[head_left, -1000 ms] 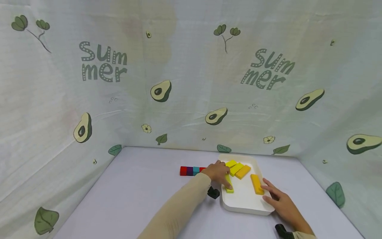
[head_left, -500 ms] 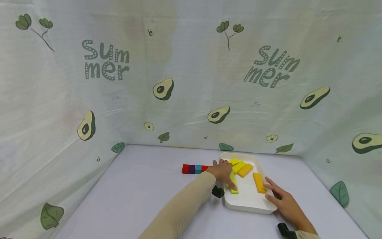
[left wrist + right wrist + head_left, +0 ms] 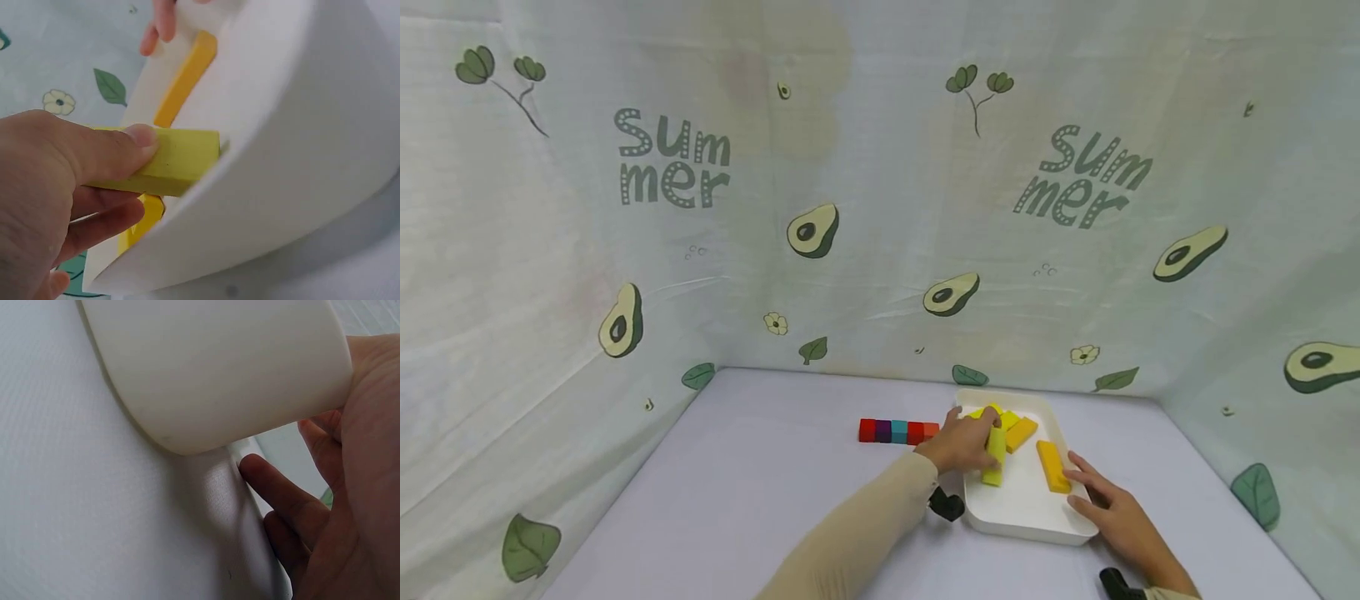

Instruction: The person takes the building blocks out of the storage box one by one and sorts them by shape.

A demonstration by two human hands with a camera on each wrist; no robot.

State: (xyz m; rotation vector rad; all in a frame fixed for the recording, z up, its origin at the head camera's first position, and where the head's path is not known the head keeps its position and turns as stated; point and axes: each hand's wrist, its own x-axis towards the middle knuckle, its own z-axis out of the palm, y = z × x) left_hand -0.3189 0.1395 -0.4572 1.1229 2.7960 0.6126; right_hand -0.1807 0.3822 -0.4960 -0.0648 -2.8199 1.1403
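A long yellow-green block (image 3: 994, 457) is pinched in my left hand (image 3: 961, 442), thumb on one face and fingers on the other. In the left wrist view the block (image 3: 181, 153) appears tilted above the inside of the white tray (image 3: 1030, 512), close to its wall. At the tray's right side is my right hand (image 3: 1116, 512), holding the rim. In the right wrist view some of its fingers (image 3: 281, 490) show outside the tray wall, while the tray hides the rest. An orange block (image 3: 1053, 467) lies in the tray near that hand.
Yellow blocks (image 3: 1009, 421) and another orange block (image 3: 1021, 434) lie at the tray's far end, partly behind my left hand. Left of the tray, a row of small coloured cubes (image 3: 899, 432) lies on the white table (image 3: 760, 500). A printed cloth (image 3: 880, 208) hangs behind.
My left hand has taken hold of the yellow-green block and raised it from the tray's left side. The right hand stays at the tray's rim.
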